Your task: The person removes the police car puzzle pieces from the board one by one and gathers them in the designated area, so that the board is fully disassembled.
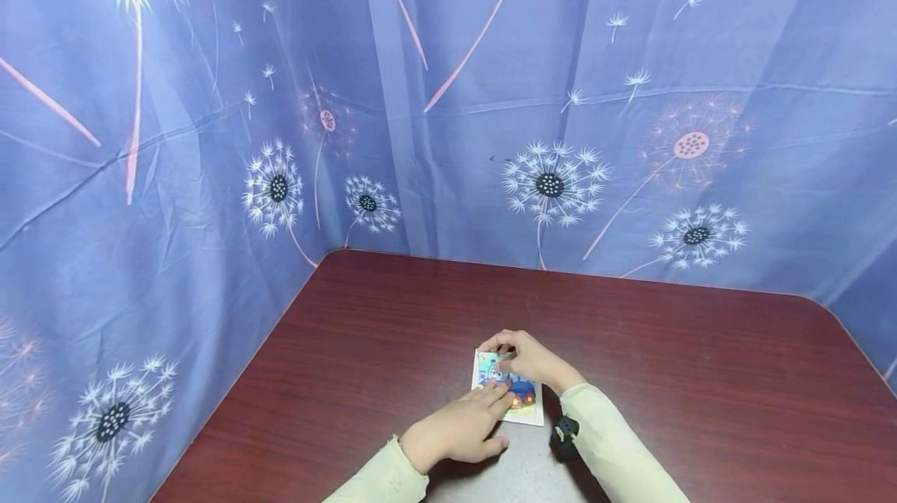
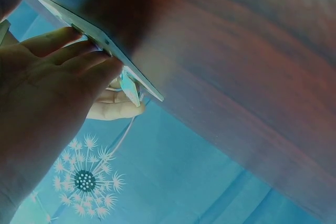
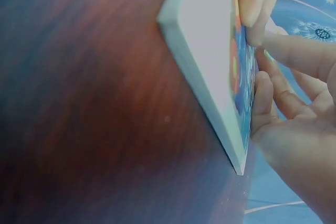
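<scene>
A small square picture puzzle [image 1: 531, 413] with a white border and a blue cartoon vehicle lies flat on the table. My left hand [image 1: 459, 427] rests on its lower left part with straight fingers spread over the picture. At its far edge my right hand [image 1: 531, 360] bends over the upper left corner. In the left wrist view, the right hand's fingers pinch a thin turquoise puzzle piece [image 2: 129, 86], tilted up from the board. The right wrist view shows the board's pale thick edge [image 3: 202, 85] close up, with fingertips of both hands at the picture.
The dark red wood-grain table [image 1: 392, 316] surrounds the puzzle. Blue curtains with a dandelion print [image 1: 448, 176] hang along the table's far and left edges. A black fluffy ornament [image 1: 564, 437] shows at the right sleeve's cuff.
</scene>
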### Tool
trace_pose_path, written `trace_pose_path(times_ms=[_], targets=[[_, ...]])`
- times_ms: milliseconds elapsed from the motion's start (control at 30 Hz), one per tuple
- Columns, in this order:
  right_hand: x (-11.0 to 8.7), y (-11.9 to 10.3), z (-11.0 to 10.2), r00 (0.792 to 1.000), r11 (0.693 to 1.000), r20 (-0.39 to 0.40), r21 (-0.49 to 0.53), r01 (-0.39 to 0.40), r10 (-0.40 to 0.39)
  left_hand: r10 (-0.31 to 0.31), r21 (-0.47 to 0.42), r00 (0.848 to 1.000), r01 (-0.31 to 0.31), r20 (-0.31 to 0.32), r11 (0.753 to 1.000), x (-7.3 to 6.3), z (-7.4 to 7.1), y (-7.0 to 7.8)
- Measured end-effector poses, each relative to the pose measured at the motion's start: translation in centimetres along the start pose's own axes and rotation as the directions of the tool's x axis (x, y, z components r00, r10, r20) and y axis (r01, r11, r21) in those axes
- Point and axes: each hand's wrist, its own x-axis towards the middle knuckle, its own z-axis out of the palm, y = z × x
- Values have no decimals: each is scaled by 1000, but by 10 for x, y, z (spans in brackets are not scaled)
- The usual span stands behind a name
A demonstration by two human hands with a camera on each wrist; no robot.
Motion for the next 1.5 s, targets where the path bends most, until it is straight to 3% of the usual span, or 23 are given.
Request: trace_pose_path(times_ms=[600,1500], targets=[[1,1,1,1000,1000,-28,5,3,-3,13,-4,1000,-13,-5,1000,-2,-3,1],[-3,2,-8,997,994,-57,100,48,-43,7,-6,1000,-7,1,1000,-3,-5,2]])
